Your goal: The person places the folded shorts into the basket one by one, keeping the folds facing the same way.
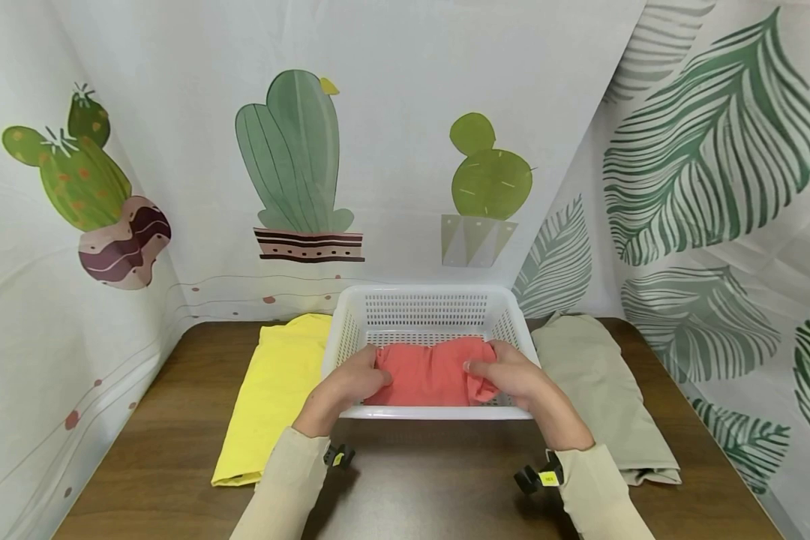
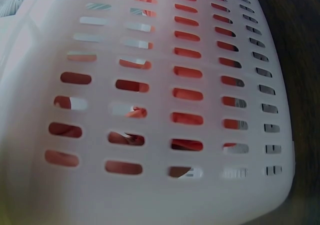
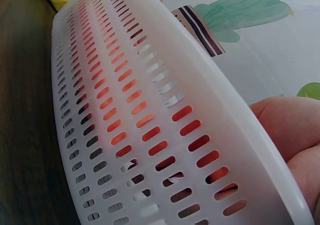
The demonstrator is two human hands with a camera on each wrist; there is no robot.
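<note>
A folded coral-red cloth [image 1: 421, 375] lies within the white perforated plastic basket [image 1: 432, 412], near its front wall. My left hand [image 1: 359, 373] grips the cloth's left end, thumb on top. At the other end my right hand [image 1: 513, 371] holds it, the thumb over the folded edge and the other fingers mostly hidden. Both wrists cross above the basket's front rim. Red shows through the slots of the basket wall [image 2: 60, 195] in the left wrist view. The right wrist view has part of the right hand [image 3: 292, 130] beyond the rim.
A folded yellow cloth [image 1: 270, 405] lies left of the basket on the brown wooden table [image 1: 432, 480]. To the right is a folded grey-beige cloth [image 1: 601, 397]. Behind the table hangs a white curtain [image 1: 398, 150] printed with cacti and leaves.
</note>
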